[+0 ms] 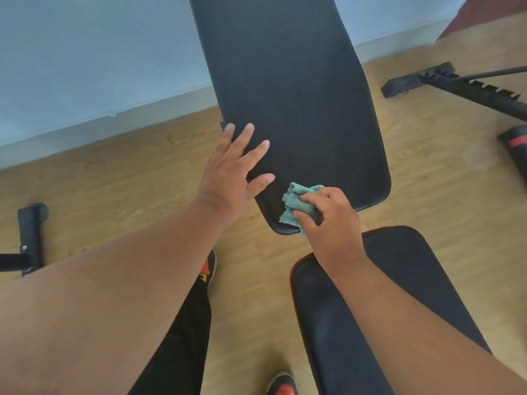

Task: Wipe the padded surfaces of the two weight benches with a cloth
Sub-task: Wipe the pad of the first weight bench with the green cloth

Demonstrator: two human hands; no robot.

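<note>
Teal cloth (299,206) bunched in my right hand (328,220); left hand (228,178), fingers spread, steadies backrest (285,95). I advise long overlapping strokes.

Back pad (291,104): black vinyl-like covering, matt, fine grain, faint dusty haze. Seat pad (405,280): same black covering, slight sheen, orange-red piping along the edge. Cloth (296,205): teal, soft, fuzzy weave, crumpled (looks like microfibre). Floor (119,178): light wood-grain boards, smooth, low gloss. Frame bar (467,89): black painted metal, matt. Wall (85,58): pale blue, flat painted finish.
</note>
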